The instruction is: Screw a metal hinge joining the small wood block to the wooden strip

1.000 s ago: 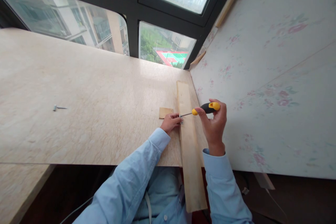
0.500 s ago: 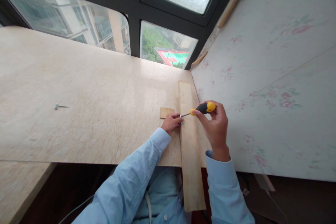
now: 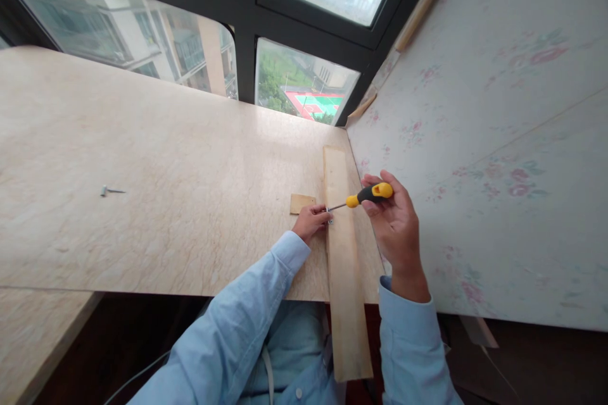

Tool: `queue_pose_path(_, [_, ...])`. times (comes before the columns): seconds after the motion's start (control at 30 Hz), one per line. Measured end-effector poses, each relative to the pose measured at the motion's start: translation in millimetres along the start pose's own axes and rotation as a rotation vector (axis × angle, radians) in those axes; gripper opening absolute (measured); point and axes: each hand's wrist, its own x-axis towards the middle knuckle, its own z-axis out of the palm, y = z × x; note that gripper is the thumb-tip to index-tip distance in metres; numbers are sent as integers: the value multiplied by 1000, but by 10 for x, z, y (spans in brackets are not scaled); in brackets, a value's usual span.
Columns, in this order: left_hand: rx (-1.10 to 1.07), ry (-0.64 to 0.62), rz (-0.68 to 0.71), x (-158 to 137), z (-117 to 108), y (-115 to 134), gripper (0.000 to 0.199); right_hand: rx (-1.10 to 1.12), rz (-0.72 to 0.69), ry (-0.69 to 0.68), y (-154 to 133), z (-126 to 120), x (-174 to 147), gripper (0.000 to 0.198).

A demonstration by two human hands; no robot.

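A long wooden board [image 3: 342,266] lies on the stone-patterned sill, its near end sticking out past the edge. My left hand [image 3: 311,221] is closed at the board's left edge, its fingertips pinching a small metal piece [image 3: 331,221] against the wood. The piece is mostly hidden by the fingers. My right hand [image 3: 398,231] holds a yellow-and-black screwdriver [image 3: 367,195] by its handle, with the fingers loosened around it. The screwdriver slants down to the left, and its tip meets the metal piece by my left fingertips. A small square wood piece [image 3: 300,204] lies just beyond my left hand.
Far to the left on the sill [image 3: 190,202] lies a small metal fitting with a thin pin [image 3: 112,191]. A flower-patterned wall [image 3: 475,171] rises close on the right. Dark-framed windows [image 3: 244,44] stand at the back.
My right hand has shifted a little right and its fingers have loosened and spread. The screwdriver handle has turned about its axis. My left hand and the board stay in place.
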Motion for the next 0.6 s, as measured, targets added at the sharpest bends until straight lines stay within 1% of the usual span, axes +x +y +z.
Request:
queue_pose_path(0.1, [0, -7, 3, -23, 12, 23, 29, -280, -53, 141, 28, -15, 41, 54])
queue_pose_path(0.17, [-3, -18, 8, -31, 17, 31, 29, -404, -78, 190, 44, -12, 68, 58])
queue_pose_path(0.23, [-7, -25, 10, -31, 18, 29, 30, -363, -74, 151, 40, -4, 68, 64])
queue_pose_path(0.33, [-8, -21, 9, -19, 14, 17, 30, -129, -56, 13, -1, -2, 18, 74])
queue_pose_path(0.37, [-7, -17, 9, -14, 13, 13, 31, -61, -50, -30, -20, -7, -4, 73])
queue_pose_path(0.43, [-3, -13, 7, -9, 12, 9, 31, 10, -28, -81, -55, -27, -36, 64])
queue_pose_path(0.5, [-2, -12, 2, -11, 13, 13, 31, -15, -15, -69, -71, -48, -37, 54])
queue_pose_path(0.6, [-8, -13, -3, -22, 19, 25, 30, -233, -66, 57, -54, -61, 17, 46])
